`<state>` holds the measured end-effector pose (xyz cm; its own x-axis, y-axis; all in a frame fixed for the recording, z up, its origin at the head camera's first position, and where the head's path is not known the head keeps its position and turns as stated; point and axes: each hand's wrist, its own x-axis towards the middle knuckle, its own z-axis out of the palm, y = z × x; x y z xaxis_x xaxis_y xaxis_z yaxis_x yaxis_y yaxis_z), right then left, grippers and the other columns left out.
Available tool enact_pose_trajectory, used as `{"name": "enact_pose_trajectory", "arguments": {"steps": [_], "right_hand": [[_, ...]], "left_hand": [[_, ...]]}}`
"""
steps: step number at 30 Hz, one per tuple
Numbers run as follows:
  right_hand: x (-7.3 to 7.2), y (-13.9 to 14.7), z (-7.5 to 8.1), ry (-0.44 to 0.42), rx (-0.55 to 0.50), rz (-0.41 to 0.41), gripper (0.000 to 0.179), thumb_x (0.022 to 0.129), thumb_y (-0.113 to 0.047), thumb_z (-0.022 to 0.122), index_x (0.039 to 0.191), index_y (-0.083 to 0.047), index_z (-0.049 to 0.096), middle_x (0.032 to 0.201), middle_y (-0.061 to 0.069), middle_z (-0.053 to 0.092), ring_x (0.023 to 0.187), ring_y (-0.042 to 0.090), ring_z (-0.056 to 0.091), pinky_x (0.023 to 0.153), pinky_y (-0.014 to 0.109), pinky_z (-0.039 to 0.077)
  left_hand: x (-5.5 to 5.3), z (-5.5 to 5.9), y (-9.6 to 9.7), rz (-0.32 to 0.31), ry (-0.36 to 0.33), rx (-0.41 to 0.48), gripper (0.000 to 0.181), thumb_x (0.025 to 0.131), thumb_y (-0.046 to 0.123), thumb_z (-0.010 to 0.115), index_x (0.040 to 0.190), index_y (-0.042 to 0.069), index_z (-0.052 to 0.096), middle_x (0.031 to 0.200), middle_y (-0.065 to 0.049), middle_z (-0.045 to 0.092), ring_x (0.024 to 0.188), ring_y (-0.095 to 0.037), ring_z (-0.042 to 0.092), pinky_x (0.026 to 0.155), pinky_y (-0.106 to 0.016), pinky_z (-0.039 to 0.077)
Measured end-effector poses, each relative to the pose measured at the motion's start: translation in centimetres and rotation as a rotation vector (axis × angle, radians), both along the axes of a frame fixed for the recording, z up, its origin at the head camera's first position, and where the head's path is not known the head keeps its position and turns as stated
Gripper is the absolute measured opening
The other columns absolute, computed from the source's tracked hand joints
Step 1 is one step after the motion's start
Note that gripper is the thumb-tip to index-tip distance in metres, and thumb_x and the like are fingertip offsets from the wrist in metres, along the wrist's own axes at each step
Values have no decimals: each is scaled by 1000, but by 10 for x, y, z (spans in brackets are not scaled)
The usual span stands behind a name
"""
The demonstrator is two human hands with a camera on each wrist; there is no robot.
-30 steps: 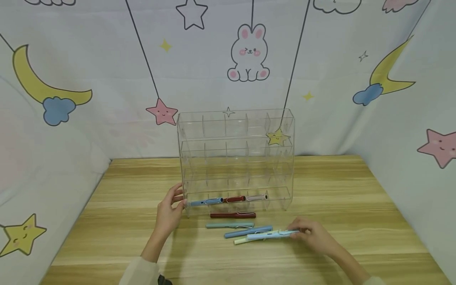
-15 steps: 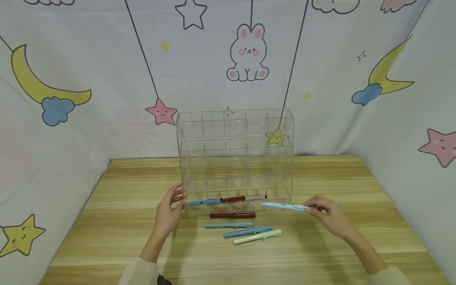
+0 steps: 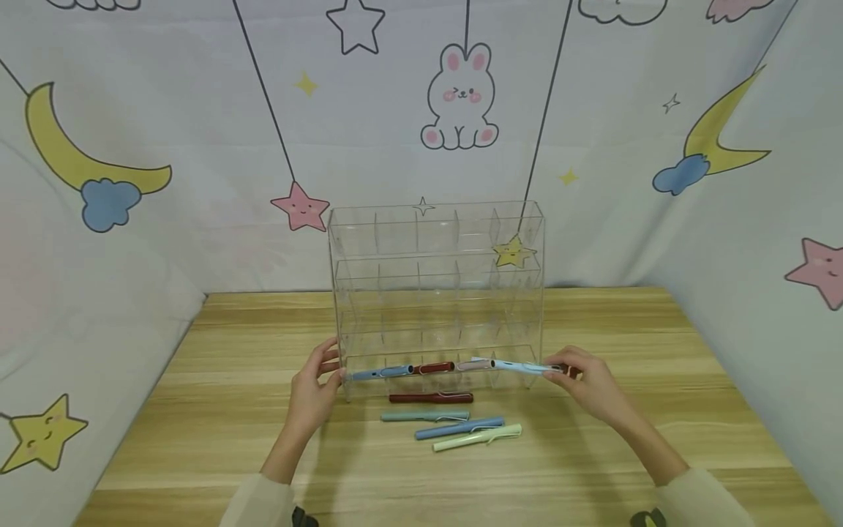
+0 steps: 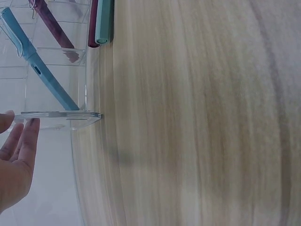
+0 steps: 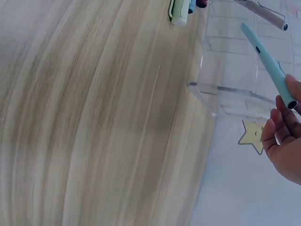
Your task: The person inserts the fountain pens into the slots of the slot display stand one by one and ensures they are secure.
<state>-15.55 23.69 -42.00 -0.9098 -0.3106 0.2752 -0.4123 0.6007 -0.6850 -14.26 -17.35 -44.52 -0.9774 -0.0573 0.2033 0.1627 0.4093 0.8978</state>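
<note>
My right hand (image 3: pixel 582 379) pinches a light blue pen (image 3: pixel 520 367) by its capped end, between thumb and fingers. The pen lies nearly level at the right part of the rack's bottom row, its far tip overlapping the pale pinkish pen (image 3: pixel 474 365) in the head view. My left hand (image 3: pixel 314 391) grips the left side wall of the clear acrylic rack (image 4: pixel 54 114), thumb on one face and fingers on the other. A blue pen (image 4: pixel 40 70) and a dark red pen (image 3: pixel 433 368) also lean in the bottom row, left of the pinkish one.
On the wooden table (image 3: pixel 230 410) before the rack lie a dark red pen (image 3: pixel 429 399), a grey-green pen (image 3: pixel 421 417), a blue pen (image 3: pixel 454 429) and a pale green pen (image 3: pixel 476 438). Behind the rack hangs a patterned white cloth (image 3: pixel 395 168).
My right hand has lifted the light blue pen off the pale green one and carried it up to the rack's right bottom part. The left hand has stayed on the side wall.
</note>
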Motion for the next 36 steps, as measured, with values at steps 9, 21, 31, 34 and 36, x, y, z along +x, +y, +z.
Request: {"name": "enact_pose_trajectory", "arguments": {"steps": [9, 21, 31, 34, 36], "right_hand": [[-10, -19, -2, 19, -19, -21, 8, 80, -6, 69, 88, -4, 66, 78, -4, 57, 62, 9, 45, 51, 21, 41], [-17, -32, -4, -1, -22, -33, 14, 81, -5, 68, 92, 3, 66, 78, 0, 58, 62, 10, 45, 52, 20, 42], [-18, -35, -6, -14, -5, -60, 18, 83, -10, 67, 96, 2, 66, 77, -1, 57, 64, 12, 46, 53, 21, 42], [-17, -32, -6, -6, -7, -76, 15, 86, -12, 64, 95, -1, 66, 77, -2, 59, 65, 11, 48, 55, 22, 44], [-16, -30, -6, -11, -9, -90, 12, 87, -13, 63, 93, -3, 66, 76, 0, 61, 65, 11, 49, 55, 22, 45]], "left_hand": [[-1, 0, 1, 7, 3, 13, 50, 85, -10, 56, 132, 2, 42, 116, -25, 54, 103, -39, 55, 78, -38, 54], [-2, -1, 1, 11, 2, 1, 50, 85, -10, 56, 132, 2, 42, 116, -25, 54, 102, -38, 56, 78, -39, 54], [-2, -2, 0, 20, -1, -9, 50, 85, -11, 56, 131, 1, 42, 116, -25, 54, 102, -38, 56, 77, -39, 54], [-2, -1, 0, 22, -1, -9, 50, 85, -11, 56, 131, 1, 42, 116, -25, 54, 102, -38, 56, 77, -39, 54], [-2, -2, 0, 24, -4, -9, 50, 85, -11, 56, 131, 1, 42, 116, -25, 54, 102, -38, 56, 78, -40, 53]]}}
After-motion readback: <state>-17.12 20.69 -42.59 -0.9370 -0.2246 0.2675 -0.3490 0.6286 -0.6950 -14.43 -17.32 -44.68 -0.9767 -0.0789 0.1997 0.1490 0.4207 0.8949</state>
